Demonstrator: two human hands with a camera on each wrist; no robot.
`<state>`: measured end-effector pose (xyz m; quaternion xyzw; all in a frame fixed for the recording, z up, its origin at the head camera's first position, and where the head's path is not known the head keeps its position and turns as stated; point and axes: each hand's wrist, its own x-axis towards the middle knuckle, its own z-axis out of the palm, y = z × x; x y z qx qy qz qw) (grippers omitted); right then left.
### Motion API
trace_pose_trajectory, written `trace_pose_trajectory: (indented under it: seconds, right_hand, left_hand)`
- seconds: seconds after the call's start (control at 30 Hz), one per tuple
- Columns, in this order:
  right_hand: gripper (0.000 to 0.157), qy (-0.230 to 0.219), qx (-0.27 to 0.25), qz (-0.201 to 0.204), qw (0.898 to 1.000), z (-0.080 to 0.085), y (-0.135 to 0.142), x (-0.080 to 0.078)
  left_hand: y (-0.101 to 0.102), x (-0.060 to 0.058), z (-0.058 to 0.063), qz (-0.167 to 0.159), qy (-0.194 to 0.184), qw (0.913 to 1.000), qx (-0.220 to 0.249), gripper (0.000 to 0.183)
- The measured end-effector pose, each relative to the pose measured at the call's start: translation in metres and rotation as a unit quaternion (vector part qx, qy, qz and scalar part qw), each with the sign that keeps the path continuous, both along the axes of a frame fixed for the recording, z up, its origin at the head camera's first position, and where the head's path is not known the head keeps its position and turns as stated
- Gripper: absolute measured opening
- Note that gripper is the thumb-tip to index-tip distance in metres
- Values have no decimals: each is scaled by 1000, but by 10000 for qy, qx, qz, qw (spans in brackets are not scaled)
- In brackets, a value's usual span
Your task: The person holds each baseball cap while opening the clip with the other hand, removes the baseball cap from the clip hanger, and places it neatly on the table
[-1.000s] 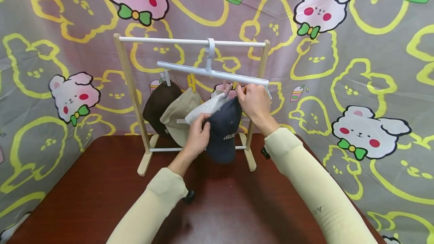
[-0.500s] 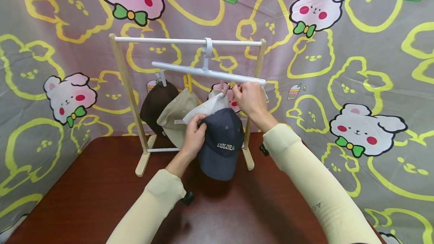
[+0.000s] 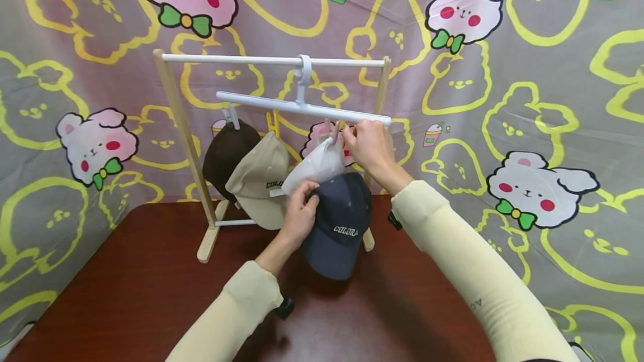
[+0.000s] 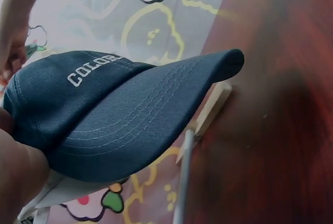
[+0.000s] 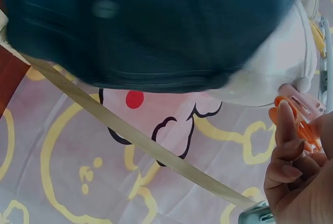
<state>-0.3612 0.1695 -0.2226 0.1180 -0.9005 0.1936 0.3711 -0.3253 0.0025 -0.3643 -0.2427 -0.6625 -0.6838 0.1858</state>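
Farthest left, I see the wooden post (image 3: pixel 183 138) of the rack, its foot on the dark red table (image 3: pixel 201 309). Next comes a dark brown cap (image 3: pixel 225 155), hung from a grey clip (image 3: pixel 233 117), then a beige cap (image 3: pixel 259 175) under a yellow clip (image 3: pixel 273 123), overlapping the brown one. Above them the white hanger (image 3: pixel 302 106) hooks over the top rail (image 3: pixel 226 60) and tilts, right end lower. A white cap (image 3: pixel 314 167) follows, held up by a pink clip (image 3: pixel 332 131).

In front of it, the left hand (image 3: pixel 301 214) pinches the edge of a navy cap (image 3: pixel 334 239) between thumb and fingers; whether those fingertips also touch the white cap, I can't tell. The navy cap is off the table, brim pointing down, lettering facing out, its crown below the hanger's right half. Rightmost, the right hand (image 3: pixel 372 147) is just under the hanger's end; on its wrist view I find thumb and fingers pinching an orange clip (image 5: pixel 297 122), apart from the navy cap and beside the pink clip.
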Motion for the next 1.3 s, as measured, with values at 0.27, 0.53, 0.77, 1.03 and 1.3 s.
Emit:
trace_pose_trajectory:
  seconds: [0.27,0.53,0.77,1.03,1.3]
  right_hand:
    - [55,-184,83,-35,9998,3,2,4]
    - [57,-373,12,-3,9993,4,2,8]
    - [58,-507,14,28,9987,6,3,10]
    - [57,-489,-39,49,9988,4,2,10]
    - [57,-454,-65,-26,9989,4,1,9]
  left_hand:
    - [19,-1,-17,-215,-341,9991,-154,14]
    - [24,-10,-26,-88,-613,9943,-863,16]
    - [17,-18,-34,279,-653,9730,-2196,16]
    - [16,-27,-46,708,-41,9477,-3113,8]
    - [17,-28,-53,727,-194,9368,-3418,10]
